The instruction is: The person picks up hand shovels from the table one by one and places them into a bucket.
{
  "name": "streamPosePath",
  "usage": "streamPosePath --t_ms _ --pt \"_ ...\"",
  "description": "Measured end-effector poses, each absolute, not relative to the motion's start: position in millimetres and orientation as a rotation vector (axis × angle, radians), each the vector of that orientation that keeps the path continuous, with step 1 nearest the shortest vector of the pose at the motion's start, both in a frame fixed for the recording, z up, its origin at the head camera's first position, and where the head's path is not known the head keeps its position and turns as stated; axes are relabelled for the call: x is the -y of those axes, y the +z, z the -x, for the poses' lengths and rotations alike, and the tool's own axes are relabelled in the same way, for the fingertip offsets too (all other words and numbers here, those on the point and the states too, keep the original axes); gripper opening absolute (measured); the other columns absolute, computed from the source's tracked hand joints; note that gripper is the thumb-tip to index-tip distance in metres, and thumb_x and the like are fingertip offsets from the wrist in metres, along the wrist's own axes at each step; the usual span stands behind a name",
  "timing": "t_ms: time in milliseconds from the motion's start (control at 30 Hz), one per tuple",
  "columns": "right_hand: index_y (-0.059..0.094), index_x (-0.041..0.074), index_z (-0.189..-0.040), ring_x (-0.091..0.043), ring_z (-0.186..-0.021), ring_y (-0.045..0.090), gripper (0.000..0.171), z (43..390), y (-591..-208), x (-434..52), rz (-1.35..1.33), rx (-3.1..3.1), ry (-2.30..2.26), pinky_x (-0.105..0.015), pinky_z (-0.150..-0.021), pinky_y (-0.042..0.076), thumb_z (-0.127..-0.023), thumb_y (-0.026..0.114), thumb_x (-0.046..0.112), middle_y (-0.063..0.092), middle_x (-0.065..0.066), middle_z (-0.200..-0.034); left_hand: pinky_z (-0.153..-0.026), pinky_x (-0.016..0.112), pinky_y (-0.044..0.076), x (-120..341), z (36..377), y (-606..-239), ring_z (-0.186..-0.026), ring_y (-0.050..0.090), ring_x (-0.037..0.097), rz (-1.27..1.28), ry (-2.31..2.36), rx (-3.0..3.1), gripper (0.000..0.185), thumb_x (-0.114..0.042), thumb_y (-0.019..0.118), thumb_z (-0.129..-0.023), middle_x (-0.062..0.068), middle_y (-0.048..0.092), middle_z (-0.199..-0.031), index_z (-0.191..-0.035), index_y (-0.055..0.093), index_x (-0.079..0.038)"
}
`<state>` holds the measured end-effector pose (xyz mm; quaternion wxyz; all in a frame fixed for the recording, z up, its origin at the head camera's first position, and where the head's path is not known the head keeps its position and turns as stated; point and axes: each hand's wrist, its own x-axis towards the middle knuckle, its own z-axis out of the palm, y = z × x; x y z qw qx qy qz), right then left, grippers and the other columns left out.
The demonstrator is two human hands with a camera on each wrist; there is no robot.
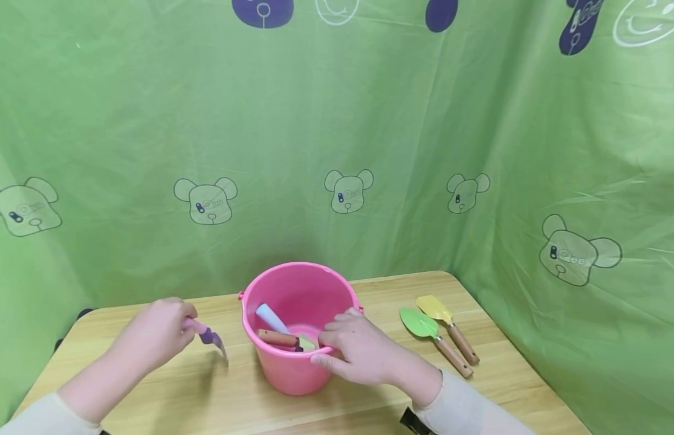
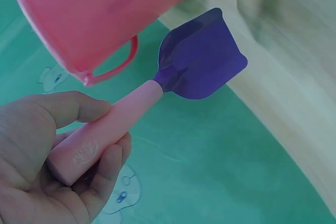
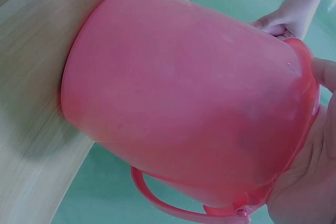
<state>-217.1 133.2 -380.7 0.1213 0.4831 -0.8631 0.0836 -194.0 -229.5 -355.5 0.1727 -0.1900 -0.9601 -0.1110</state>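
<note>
In my left hand [image 1: 161, 329] I hold a toy shovel by its pink handle [image 2: 107, 129], fingers curled round it. Its purple blade [image 2: 202, 59] points down over the table, left of the bucket. My right hand [image 1: 361, 347] grips the near right rim of the pink bucket [image 1: 295, 374], fingers inside and thumb outside. The bucket stands upright on the table. Inside lie a tool with a light blue handle [image 1: 272, 319] and one with a wooden handle [image 1: 277, 337]; a pale yellow-green piece [image 1: 306, 344] shows beside them, partly hidden by the rim.
To the right of the bucket, a green trowel [image 1: 421, 323] and a yellow trowel [image 1: 434, 308] with wooden handles lie side by side on the wooden table [image 1: 511, 368]. A green curtain [image 1: 293, 121] printed with bear heads hangs behind the table and along its sides.
</note>
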Motion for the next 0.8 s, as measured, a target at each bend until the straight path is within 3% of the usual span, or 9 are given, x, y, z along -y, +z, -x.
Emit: streamPosePath --t_ms 467,800 --pt "0.055 0.027 -0.077 -0.006 -0.071 0.037 0.041 217 -382 -133 -1.413 2.516 0.236 -0.028 -0.079 0.033 -0.103 0.042 0.056 0.039 0.016 -0.07 -0.057 0.039 0.051 233 186 -310 -0.062 0.054 0.013 0.527 -0.243 2.644 0.009 -0.003 0.077 -0.074 -0.003 0.061 -0.072 -0.078 0.071 -0.009" --pt "0.055 0.027 -0.078 -0.006 -0.071 0.037 0.041 217 -381 -133 -1.409 2.509 0.241 -0.028 -0.079 0.033 -0.103 0.042 0.056 0.039 0.017 -0.07 -0.061 0.043 0.053 232 177 -279 -0.064 0.058 0.016 0.538 -0.251 2.576 0.007 -0.013 0.079 -0.082 -0.005 0.063 -0.074 -0.082 0.073 -0.009"
